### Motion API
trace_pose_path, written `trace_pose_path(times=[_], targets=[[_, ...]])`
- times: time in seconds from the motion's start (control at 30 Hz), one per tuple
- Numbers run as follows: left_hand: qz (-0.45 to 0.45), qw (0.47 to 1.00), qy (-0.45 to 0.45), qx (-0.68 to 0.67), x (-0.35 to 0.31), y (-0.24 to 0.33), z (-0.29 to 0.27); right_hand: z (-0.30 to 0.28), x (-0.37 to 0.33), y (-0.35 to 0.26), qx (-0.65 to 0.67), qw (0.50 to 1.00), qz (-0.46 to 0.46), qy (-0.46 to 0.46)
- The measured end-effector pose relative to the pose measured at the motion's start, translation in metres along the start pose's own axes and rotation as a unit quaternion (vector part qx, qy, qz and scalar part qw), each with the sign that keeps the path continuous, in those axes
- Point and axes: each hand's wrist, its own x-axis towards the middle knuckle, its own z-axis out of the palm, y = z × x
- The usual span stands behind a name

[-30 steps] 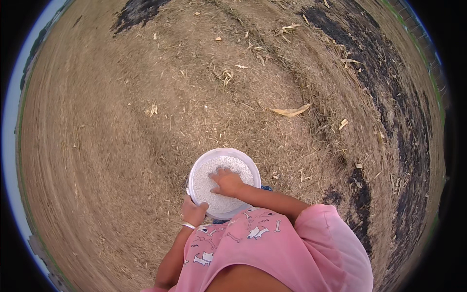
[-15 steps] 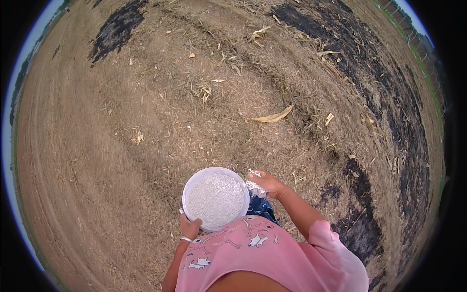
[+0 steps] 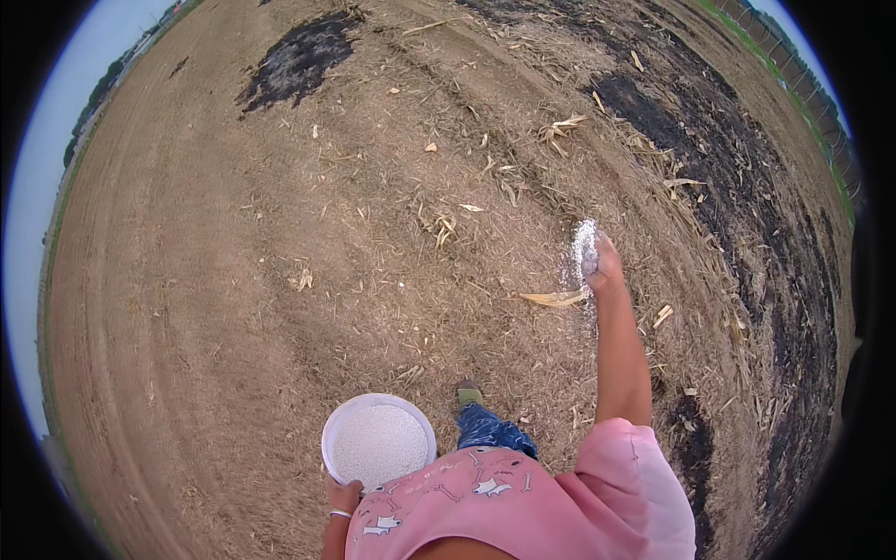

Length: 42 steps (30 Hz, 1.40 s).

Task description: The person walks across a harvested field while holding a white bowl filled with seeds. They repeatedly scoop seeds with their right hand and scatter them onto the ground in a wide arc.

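Observation:
My left hand (image 3: 344, 494) grips the rim of a round white tub (image 3: 329, 439) at the lower edge of my shirt. White granules (image 3: 378, 444) fill much of the tub. My right hand (image 3: 606, 262) is stretched out ahead and to the right, well away from the tub. Its fingers curve loosely around a handful of white granules, and some spray off past the fingers toward the ground. Exactly how much stays in the palm is hard to make out.
Dry soil carries straw bits and corn husks (image 3: 553, 299). Burnt black patches lie at the upper left (image 3: 301, 58) and along the right (image 3: 747, 187). My shoe (image 3: 469, 394) and blue trouser leg (image 3: 490, 429) show beside the tub. A fence runs along the far right.
My right hand has swung from beside the tub out forward and to the right, and granules now spray from it. The tub has shifted a little left and down with my left hand.

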Motion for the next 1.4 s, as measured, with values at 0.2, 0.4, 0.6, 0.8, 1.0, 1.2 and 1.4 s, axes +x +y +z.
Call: trace_pose_path(times=[0.2, 0.4, 0.6, 0.8, 1.0, 1.2, 1.4], targets=[[-0.004, 0.999, 0.039, 0.027, -0.019, 0.002, 0.001, 0.098, 0.019, -0.051, -0.102, 0.993, -0.052, 0.016], [-0.018, 0.994, 0.101, -0.024, -0.029, -0.002, 0.008, -0.067, -0.038, 0.045, -0.069, 0.973, 0.118, 0.186], [-0.087, 0.981, 0.094, -0.146, -0.026, 0.033, 0.013, -0.233, -0.040, 0.146, -0.059, 0.883, 0.162, 0.436], [-0.087, 0.977, 0.067, -0.181, -0.024, 0.057, 0.014, 0.168, 0.007, -0.009, 0.070, 0.978, -0.048, -0.191], [-0.049, 0.984, 0.063, -0.159, -0.006, 0.069, 0.038, 0.241, -0.083, 0.006, -0.211, 0.911, 0.009, -0.356], [0.054, 0.996, 0.032, -0.062, 0.028, 0.044, 0.060, 0.179, -0.201, 0.206, -0.551, 0.512, -0.131, -0.646], [0.042, 0.994, 0.059, 0.076, 0.040, 0.042, 0.059, 0.182, -0.213, 0.266, -0.687, 0.284, -0.006, -0.669]])
